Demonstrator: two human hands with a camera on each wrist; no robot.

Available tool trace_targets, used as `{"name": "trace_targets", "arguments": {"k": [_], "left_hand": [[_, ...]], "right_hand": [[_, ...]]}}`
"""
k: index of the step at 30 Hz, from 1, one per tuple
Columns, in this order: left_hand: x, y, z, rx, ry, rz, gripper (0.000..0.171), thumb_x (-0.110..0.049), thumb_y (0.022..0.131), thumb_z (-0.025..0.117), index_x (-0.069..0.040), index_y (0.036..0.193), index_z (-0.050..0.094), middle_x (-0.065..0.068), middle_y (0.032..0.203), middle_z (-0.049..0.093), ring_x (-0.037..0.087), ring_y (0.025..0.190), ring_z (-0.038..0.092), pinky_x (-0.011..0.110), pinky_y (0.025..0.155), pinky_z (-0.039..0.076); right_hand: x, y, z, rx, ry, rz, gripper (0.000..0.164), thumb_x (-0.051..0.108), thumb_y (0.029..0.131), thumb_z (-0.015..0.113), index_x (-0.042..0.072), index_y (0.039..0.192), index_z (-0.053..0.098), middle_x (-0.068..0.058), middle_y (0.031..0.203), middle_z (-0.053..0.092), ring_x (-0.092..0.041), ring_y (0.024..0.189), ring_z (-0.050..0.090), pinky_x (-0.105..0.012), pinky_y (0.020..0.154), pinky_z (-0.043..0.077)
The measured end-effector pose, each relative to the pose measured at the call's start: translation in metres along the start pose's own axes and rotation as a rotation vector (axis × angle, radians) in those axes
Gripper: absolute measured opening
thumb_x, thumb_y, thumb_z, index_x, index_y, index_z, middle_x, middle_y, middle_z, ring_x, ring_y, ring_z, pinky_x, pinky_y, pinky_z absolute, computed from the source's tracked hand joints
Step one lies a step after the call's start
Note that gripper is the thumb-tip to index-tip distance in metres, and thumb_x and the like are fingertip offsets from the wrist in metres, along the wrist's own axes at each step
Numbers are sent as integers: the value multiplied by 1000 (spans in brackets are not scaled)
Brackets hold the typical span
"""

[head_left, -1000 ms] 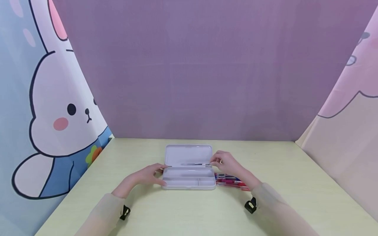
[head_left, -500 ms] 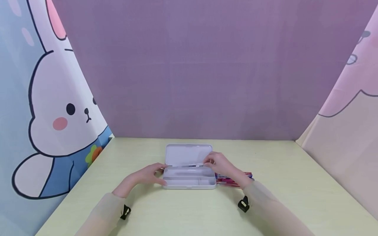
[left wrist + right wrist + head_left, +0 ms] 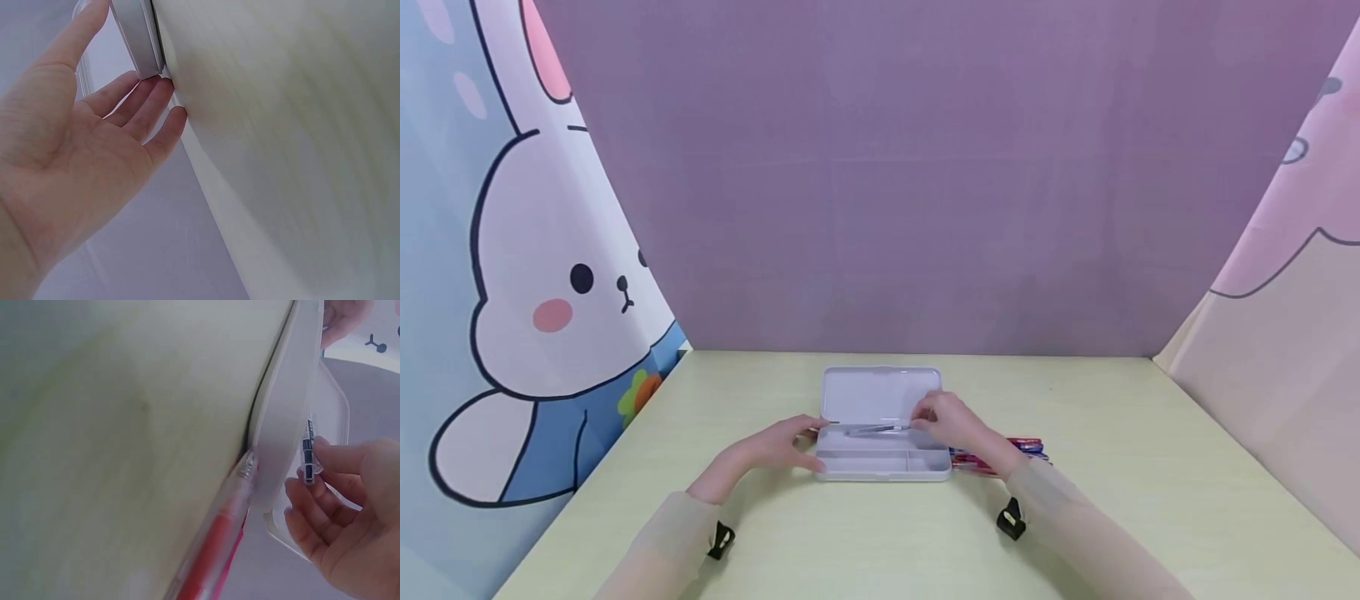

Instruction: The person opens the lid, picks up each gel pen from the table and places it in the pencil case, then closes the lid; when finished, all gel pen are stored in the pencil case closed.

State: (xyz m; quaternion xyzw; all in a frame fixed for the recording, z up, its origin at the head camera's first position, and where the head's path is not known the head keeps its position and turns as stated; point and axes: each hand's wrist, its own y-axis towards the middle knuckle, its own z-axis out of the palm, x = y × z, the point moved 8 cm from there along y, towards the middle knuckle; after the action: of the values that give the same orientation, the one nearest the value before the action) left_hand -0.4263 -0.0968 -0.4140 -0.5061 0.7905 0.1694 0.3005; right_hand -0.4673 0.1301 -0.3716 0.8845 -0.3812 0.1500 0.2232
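A white pencil case (image 3: 882, 477) lies open on the tabletop (image 3: 880, 542), its lid (image 3: 880, 392) folded away to the far side, so that the inside faces the person. The left hand (image 3: 781, 443) is spread across the left end of the case, thumb at the near corner and fingers by the hinge. The left wrist view shows the fingertips touching the case, loosely bent rather than clenched; that placing probably keeps the case from sliding.

The right hand (image 3: 951, 418) pinches one end of a clear pen (image 3: 874, 430) between thumb and fingers. Held by its right end, the pen points left over the back compartment (image 3: 882, 442), nearly in line with its length, which leaves most of the barrel free of the fingers. Whether the pen touches the case floor is hard to tell.

In front of that long space, a divider marks off a narrower front compartment (image 3: 859, 461) and a small compartment (image 3: 928, 461) at its right. More pens (image 3: 1028, 447), red and blue, lie bunched just beside the right end of the case, seemingly there for easy reach, partly hidden beneath the right forearm.
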Motion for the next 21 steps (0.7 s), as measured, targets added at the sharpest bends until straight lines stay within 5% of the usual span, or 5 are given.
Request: {"name": "trace_targets", "arguments": {"k": [21], "left_hand": [[-3, -2, -2, 2, 15, -12, 75, -30, 76, 78, 1, 136, 45, 20, 132, 51, 36, 118, 50, 53, 103, 38]], "right_hand": [[-7, 5, 13, 93, -15, 85, 4, 11, 83, 70, 8, 80, 70, 2, 76, 65, -8, 68, 53, -25, 67, 52]]}}
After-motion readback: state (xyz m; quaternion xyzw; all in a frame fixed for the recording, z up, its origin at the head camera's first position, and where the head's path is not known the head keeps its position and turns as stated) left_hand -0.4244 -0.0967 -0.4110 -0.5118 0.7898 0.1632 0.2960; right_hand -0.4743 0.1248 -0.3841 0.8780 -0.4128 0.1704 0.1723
